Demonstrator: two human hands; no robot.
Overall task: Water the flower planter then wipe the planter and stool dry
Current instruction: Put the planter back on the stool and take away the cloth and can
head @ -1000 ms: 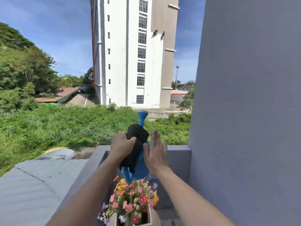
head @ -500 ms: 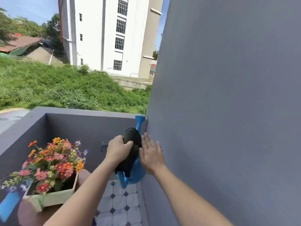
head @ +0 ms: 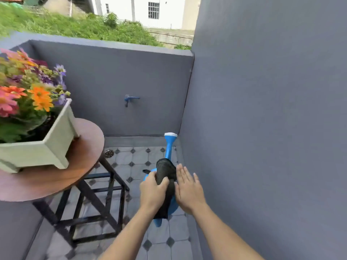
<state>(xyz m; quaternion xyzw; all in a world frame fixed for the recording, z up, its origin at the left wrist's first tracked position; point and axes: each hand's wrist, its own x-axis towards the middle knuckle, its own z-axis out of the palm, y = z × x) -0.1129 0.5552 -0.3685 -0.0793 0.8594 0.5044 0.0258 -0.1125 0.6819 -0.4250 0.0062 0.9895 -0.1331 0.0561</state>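
- Since half a second ago the view has tipped downward: the sky and tall building have gone from sight, the tiled floor now fills the lower middle, and the flower planter has slid up to the left edge and looms closer.
- Both hands are low over the floor by the grey wall, with the blue watering can beneath them, its spout pointing up and away towards the corner.
- Left hand is curled closed round a dark cloth, which drapes over the top of the can; probably cloth and handle are gripped together, so one hand carries both tools, though the handle itself is hidden.
- Right hand is flat and open, fingers straight, holding nothing; it lies just beside the cloth, seemingly steadying it or the can's side. Contact cannot be confirmed.
- Planter sits on the round wooden stool, its feet on the surface, flowers rising above the rim. It is well apart from the can.
- A blue tap projects from the low wall, above a floor drain; the can may be kept down here for filling.
- Judging by this, watering has not yet started.
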